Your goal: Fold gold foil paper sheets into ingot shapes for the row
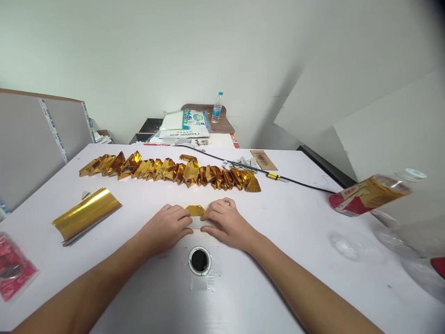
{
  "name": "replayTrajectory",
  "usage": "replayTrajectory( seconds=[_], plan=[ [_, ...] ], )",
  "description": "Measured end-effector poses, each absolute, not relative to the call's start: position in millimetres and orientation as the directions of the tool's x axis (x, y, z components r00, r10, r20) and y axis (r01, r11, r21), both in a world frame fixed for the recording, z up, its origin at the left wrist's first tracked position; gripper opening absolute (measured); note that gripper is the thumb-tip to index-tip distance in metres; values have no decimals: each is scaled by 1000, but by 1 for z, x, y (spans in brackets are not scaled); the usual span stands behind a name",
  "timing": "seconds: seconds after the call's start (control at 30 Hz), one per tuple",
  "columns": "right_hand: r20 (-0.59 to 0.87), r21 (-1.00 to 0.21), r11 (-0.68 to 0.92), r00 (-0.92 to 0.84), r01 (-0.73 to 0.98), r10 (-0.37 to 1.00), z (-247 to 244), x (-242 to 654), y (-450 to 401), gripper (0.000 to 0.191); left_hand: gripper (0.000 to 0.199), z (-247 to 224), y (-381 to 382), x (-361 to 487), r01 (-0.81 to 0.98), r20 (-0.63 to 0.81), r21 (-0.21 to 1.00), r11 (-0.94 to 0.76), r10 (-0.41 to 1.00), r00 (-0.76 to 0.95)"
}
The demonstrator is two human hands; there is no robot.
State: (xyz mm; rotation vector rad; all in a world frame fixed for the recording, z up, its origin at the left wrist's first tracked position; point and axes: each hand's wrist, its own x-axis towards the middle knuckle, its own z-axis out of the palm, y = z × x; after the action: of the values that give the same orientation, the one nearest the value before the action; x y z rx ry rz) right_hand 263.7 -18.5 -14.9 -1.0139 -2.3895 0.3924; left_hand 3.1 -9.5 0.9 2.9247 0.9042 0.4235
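A small sheet of gold foil paper (195,210), with its pale side showing along the near part, lies on the white table between my hands. My left hand (169,228) grips its left edge, thumb below and fingers above. On the opposite edge, my right hand (225,222) holds it the same way, fingers bent over the corner. The upper corners look folded in. Beyond my hands runs a long row of folded gold paper pieces (167,170), standing packed against one another. A curved stack of gold foil sheets (86,211) rests to the left.
Close in front of me is a round cable hole (199,261) in the table (146,287). A black cable (295,181) crosses the back right. At the right stands a tilted-looking drink bottle (368,194). A pink packet (14,266) lies at far left, a brown card (263,160) at the back.
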Motion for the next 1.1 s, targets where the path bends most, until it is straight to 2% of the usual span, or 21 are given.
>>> replayTrajectory(
  seconds=[0.1, 0.23, 0.37, 0.47, 0.57, 0.7, 0.9, 1.1],
  plan=[
    [316, -436, 659, -582, 613, 750, -16, 261, -17, 17, 13, -3, -7, 0, 536, 268, 156, -829, 558, 785],
    [329, -399, 662, -574, 635, 749, -14, 257, -16, 12, 16, -1, -5, -1, 524, 280, 268, -808, 586, 760],
    [346, -384, 698, -607, 604, 715, -11, 258, -16, 25, 14, 1, -4, 0, 514, 309, 381, -769, 629, 713],
    [380, -374, 711, -600, 596, 703, -10, 259, -17, 22, 18, -1, -5, -1, 489, 335, 438, -754, 642, 690],
    [395, -420, 685, -559, 596, 729, -12, 259, -18, 27, 16, -6, -4, -2, 529, 333, 501, -685, 717, 613],
    [434, -487, 641, -472, 593, 767, -17, 257, -15, 21, 15, -9, -2, -1, 575, 272, 589, -567, 810, 520],
    [456, -505, 636, -445, 584, 770, -23, 255, -11, 18, 19, -10, 0, 5, 544, 252, 663, -515, 837, 486],
    [467, -466, 653, -461, 597, 755, -25, 253, -12, 18, 18, -11, 2, 7, 510, 271, 669, -541, 816, 511]
  ],
)
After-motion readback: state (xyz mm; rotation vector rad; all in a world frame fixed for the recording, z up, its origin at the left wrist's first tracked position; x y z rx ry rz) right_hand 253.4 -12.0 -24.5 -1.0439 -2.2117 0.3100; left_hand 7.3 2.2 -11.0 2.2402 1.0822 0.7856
